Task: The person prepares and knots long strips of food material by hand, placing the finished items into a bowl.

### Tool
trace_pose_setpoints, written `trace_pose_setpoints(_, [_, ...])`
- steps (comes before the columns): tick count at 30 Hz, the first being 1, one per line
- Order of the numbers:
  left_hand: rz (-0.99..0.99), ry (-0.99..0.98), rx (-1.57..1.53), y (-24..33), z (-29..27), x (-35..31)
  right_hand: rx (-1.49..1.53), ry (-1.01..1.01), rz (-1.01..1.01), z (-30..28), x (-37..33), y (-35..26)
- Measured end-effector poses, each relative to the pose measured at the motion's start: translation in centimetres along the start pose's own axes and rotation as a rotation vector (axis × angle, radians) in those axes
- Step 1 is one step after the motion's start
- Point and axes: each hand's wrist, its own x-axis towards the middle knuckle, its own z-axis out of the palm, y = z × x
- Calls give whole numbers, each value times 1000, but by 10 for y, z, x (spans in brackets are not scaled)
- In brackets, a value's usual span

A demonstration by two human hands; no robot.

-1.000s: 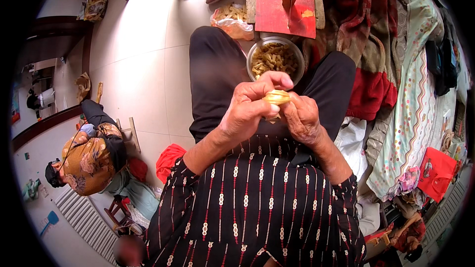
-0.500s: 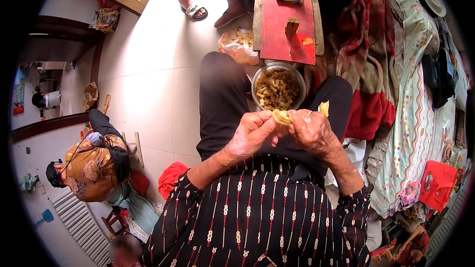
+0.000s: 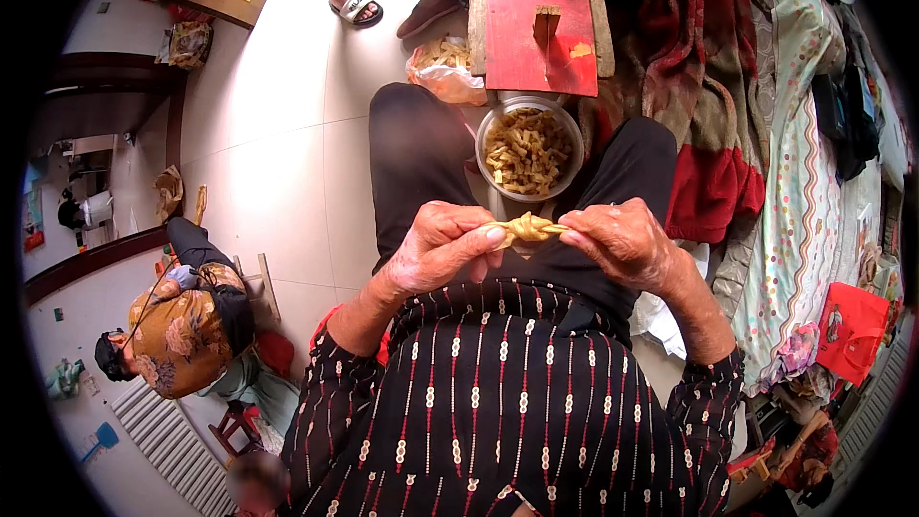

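Between my hands a soft, pale-yellow strip (image 3: 528, 227) is stretched sideways, with a knot at its middle. The thumb and fingers of my left hand (image 3: 443, 244) pinch one end. At the other end, my right hand (image 3: 622, 242) holds the strip the same way. Just beyond them, between my knees, stands a round bowl (image 3: 483, 155) with short yellow-brown pieces (image 3: 525, 151) heaped in it.
A red wooden bench (image 3: 522, 43) with upright wooden blocks stands past the bowl. Left of it, a plastic bag (image 3: 448, 84) holds similar pieces. Bedding (image 3: 713, 168) lines the right. Another person (image 3: 190, 330) sits at left; someone's sandalled foot (image 3: 358, 10) is at the top.
My hands have moved apart, drawing the strip out straight with its knot showing in the middle. Before, they were close together around the looped strip, with its loose end up by the right hand.
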Motion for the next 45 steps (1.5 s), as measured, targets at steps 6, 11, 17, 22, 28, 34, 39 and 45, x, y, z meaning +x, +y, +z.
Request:
trace_pose_setpoints(6, [31,-46,138,7,-13,9,99,-20,86,-2,6,-1])
trace_pose_setpoints(11, [338,53,988,31,-6,15,99,-73,113,2,7,3])
trace_pose_setpoints(17, [589,83,1344,27,23,37,75,-134,87,1,8,0])
trace_pose_setpoints(22, [730,-44,1192,-2,25,46,93,-239,150,-11,-2,-6])
trace_pose_setpoints(28, [572,-348,867,4,12,25,183,-273,115,-15,-11,-21])
trace_pose_setpoints(34, [429,-451,697,24,-21,7,179,-205,76,-2,-10,-22])
trace_pose_setpoints(39, [29,-262,423,32,-23,6,263,-166,142,-7,13,-14])
trace_pose_setpoints(45, [106,-247,395,30,-26,17,259,-152,130,-7,16,-2])
